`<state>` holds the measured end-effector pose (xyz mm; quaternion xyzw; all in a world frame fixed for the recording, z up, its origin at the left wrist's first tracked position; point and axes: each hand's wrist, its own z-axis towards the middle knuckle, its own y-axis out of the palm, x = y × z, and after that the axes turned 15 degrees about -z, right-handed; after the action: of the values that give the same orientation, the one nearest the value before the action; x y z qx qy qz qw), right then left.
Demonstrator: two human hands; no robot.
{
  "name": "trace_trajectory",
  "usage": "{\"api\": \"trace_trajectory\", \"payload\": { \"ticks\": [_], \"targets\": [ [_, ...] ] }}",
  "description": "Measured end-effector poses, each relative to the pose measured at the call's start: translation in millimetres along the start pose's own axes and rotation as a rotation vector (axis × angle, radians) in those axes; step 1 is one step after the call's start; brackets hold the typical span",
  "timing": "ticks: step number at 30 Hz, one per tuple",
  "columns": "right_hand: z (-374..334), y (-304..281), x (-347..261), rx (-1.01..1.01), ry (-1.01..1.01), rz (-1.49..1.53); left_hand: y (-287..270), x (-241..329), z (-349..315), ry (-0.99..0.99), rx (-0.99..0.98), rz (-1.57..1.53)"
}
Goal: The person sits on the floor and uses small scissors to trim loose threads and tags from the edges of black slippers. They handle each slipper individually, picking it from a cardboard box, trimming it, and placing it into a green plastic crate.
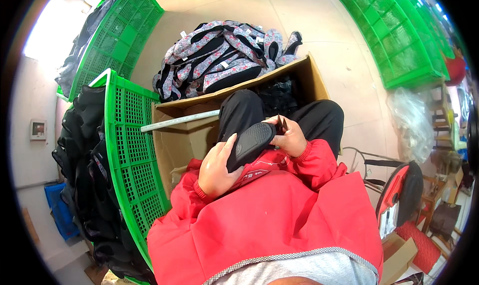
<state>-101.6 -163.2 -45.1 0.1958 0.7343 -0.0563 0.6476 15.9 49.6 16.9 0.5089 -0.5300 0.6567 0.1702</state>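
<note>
Above my lap a black slipper (253,139) is held with its ridged sole turned up. My left hand (218,169) is closed round its near end, with the thumb on one side and fingers along the other. My right hand (292,138) is at its far end, fingers pinched on a small dark pointed thing (282,122) whose kind I cannot make out. Beyond my knees an open cardboard box (169,151) holds black items (278,94), partly hidden by my legs. A white rod (179,121) lies across the box.
A heap of floral slippers with black soles (227,58) lies on the floor past the box. Green crates (137,155) stand at left, with black slippers (82,160) beside them. More green crates (394,38) and a clear plastic bag (414,123) are at right.
</note>
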Motion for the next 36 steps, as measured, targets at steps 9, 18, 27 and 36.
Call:
{"api": "trace_trajectory", "payload": {
  "ticks": [9, 18, 27, 36],
  "targets": [
    [9, 4, 8, 0.154, 0.094, -0.03, -24, -46, 3, -0.546, 0.041, -1.86],
    [32, 14, -4, 0.129, -0.051, -0.054, -9, -37, 12, -0.621, -0.06, -1.956],
    [54, 22, 8, 0.373, -0.164, -0.573, 18, 6, 14, -0.462, -0.059, -1.47],
    [49, 21, 9, 0.389, -0.07, -0.087, 44, 14, 14, -0.319, -0.038, -1.241]
  ]
}}
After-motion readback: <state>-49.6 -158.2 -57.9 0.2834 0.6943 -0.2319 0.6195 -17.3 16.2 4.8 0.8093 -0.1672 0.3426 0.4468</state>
